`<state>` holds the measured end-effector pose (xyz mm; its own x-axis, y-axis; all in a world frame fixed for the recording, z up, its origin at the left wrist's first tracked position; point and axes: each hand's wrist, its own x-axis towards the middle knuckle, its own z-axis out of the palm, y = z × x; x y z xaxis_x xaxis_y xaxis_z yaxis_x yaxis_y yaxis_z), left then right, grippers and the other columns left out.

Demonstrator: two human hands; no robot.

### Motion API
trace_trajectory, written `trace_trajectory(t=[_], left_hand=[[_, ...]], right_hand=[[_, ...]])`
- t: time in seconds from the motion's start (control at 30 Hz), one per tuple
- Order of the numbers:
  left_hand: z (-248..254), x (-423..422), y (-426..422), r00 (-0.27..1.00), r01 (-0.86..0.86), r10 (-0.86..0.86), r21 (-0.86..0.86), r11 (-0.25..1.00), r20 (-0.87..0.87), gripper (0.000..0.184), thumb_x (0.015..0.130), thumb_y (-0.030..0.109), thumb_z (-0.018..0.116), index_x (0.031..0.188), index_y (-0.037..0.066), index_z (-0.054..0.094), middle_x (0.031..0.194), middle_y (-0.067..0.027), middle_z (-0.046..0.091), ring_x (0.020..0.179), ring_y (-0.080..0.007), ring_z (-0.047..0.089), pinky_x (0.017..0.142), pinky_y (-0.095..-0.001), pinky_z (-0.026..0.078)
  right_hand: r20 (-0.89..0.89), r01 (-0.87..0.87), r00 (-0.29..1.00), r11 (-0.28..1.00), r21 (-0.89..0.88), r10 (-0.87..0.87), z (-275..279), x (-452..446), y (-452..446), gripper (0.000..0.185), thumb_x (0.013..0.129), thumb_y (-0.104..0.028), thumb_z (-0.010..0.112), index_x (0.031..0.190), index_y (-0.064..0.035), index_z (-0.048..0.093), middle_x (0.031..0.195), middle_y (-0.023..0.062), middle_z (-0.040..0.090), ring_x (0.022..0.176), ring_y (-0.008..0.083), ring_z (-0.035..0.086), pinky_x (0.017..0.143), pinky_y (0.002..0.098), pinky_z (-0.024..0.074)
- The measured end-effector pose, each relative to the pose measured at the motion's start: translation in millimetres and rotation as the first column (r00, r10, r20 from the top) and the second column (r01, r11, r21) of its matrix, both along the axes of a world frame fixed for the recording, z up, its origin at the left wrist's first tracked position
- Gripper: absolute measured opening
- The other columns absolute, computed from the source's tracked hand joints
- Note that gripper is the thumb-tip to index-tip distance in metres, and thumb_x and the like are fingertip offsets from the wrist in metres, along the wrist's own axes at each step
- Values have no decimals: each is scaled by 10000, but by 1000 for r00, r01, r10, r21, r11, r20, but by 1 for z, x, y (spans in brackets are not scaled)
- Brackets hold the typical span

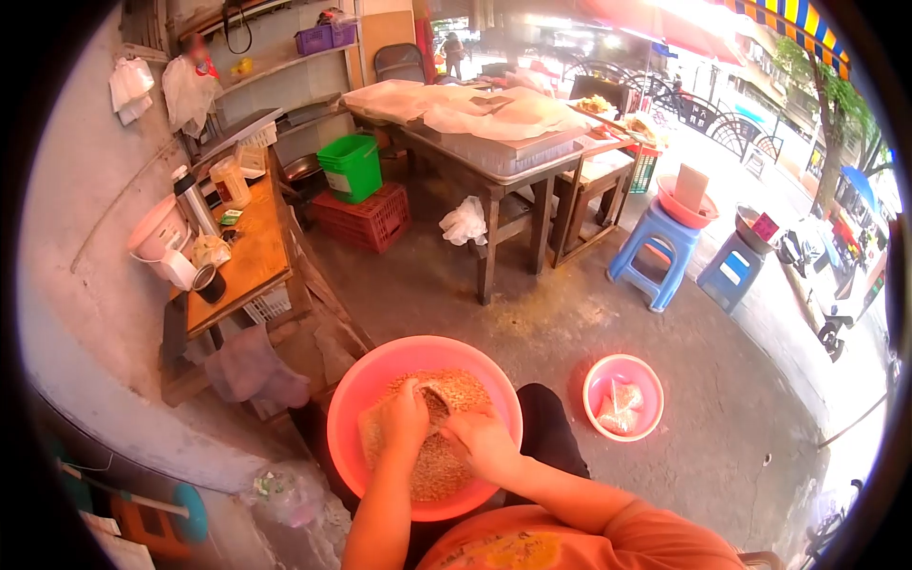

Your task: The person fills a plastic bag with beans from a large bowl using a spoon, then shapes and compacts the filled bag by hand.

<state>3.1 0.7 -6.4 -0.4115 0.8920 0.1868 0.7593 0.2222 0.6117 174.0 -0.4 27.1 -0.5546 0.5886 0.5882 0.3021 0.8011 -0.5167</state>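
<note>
A large pink basin rests at my lap, with light brown grains or beans in it, too small to name surely. Over them, my left hand is closed on the rim of a clear plastic bag. From the other side, the fingers of my right hand close on the bag's mouth, partly hiding it. The bag's mouth gapes between both hands. On the floor to the right, a smaller pink basin holds filled clear bags.
To my left, a wooden bench carries a thermos, a jar and a dark cup. A covered table stands ahead, near a green bin on a red crate. Blue stools are at right.
</note>
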Motion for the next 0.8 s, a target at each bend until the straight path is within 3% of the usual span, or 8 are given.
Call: trace_trajectory(t=[0.1,0.23,0.33,0.37,0.5,0.6,0.7,0.8], left_hand=[[7,1,-2,1000,-20,20,-9,1000,10,273,904,167,525,1131,50,622,956,-221,682,908,-396,651,806,-466,501],[-3,0,1,1000,-24,23,26,999,16,273,900,163,526,1129,52,625,966,-213,685,915,-390,653,820,-460,502],[-5,-1,1,1000,-14,13,43,999,23,265,889,169,536,1114,67,633,958,-191,692,910,-373,658,813,-459,499],[-3,-2,1,1000,-14,13,50,999,22,262,884,174,540,1107,75,636,954,-181,696,908,-365,660,809,-459,498],[7,2,-2,999,-22,21,14,1000,43,263,883,170,541,1105,67,635,956,-189,692,909,-371,658,810,-465,497],[4,1,-1,1000,-8,8,14,1000,21,267,887,175,547,1117,66,628,961,-201,687,910,-375,658,809,-467,499],[1,0,1,1000,-1,0,41,999,23,260,882,166,547,1106,65,630,965,-194,687,921,-372,655,816,-460,497],[6,2,-2,998,-19,17,32,999,64,260,872,156,546,1096,56,633,988,-182,687,948,-366,649,830,-444,493]], right_hand=[[-184,83,980,996,32,-76,7,11,4,73,859,-106,625,812,-82,574,647,110,577,612,319,577,644,405,436],[-114,-52,993,917,-395,7,25,35,6,114,911,-126,579,825,-53,601,622,127,585,555,327,563,540,382,449],[-55,-70,997,870,-487,49,15,25,-3,159,947,-159,525,865,-53,609,638,140,592,568,328,566,578,367,475],[4,-54,998,908,-414,62,-12,20,-3,236,989,-213,468,897,-42,602,643,107,598,561,261,587,594,335,483],[-182,-255,963,461,-850,199,-30,2,-9,302,1016,-273,458,873,-38,582,727,32,594,605,120,585,588,304,476],[-306,-361,931,367,-857,200,-42,-5,-3,307,1023,-288,455,870,-47,568,685,13,549,618,101,561,580,262,455],[-398,-391,917,196,-899,6,-37,0,1,317,1019,-299,463,850,-54,571,660,7,540,579,99,531,545,250,427],[-509,-494,859,170,-852,-55,-38,13,14,320,1010,-301,479,817,-62,570,621,7,509,537,101,492,508,241,375]])
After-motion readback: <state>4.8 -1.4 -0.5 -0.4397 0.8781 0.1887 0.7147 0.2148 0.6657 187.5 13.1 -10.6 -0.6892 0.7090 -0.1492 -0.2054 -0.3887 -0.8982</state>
